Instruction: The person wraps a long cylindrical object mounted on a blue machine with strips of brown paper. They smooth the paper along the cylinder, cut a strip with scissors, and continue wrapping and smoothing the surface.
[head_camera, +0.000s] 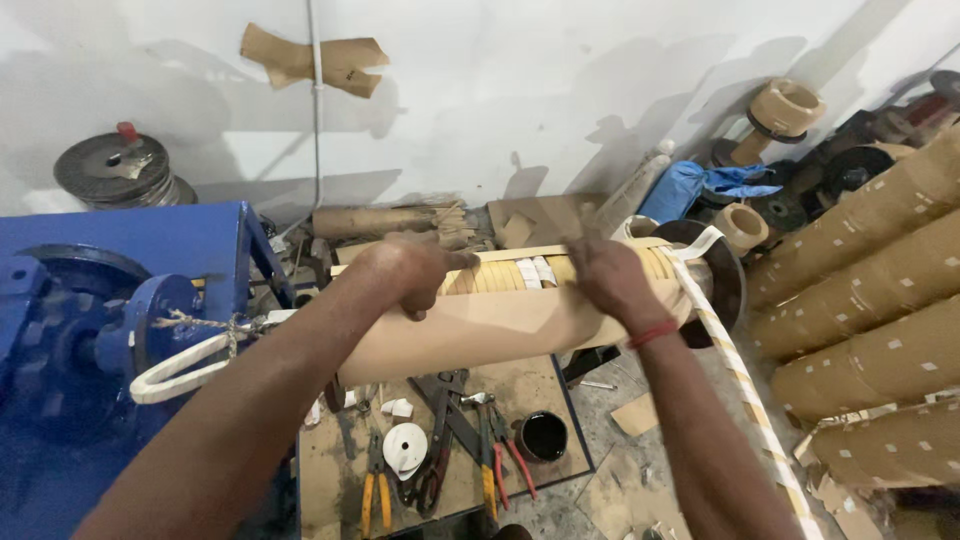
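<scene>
Both hands are up on the big cardboard tube (500, 330), which lies level across the middle of the view, mounted on the blue machine (110, 300) at the left. The left hand (415, 270) is curled over the top of the tube, knuckles up, its grip closed on the surface as if to steady it. The right hand (612, 280) is closed too, fingers pressing down on the yellowish winding (510, 272) that runs in turns along the tube's upper side. A red band sits on that wrist. Two hands, one tube, one at either end of the wound stretch, so the winding is pinned between them.

From the tube's right end one white strip (745, 380) with brown marks runs taut, down and away toward the lower right corner; it looks held in tension by the right hand's press. Behind that end sits a dark round flange (725, 275).

Below the tube, a flat board (440, 470) serves as a bench, tools kept within arm's drop: one pair of yellow-handled pliers (375, 490), one red-and-yellow-handled pair (492, 460), dark shears (440, 440) between them, one white tape roll (405, 447), one small black pot (543, 436).

At the right, four long brown rolls (860, 300) lie stacked on a slant, parked clear of the work. On the left machine, a white loop (175, 372) is tied on with string. Far left by the wall, one dark wire spool (120, 170); on the wall, one taped cardboard patch (315, 58); a blue cloth (690, 188) lies behind.
</scene>
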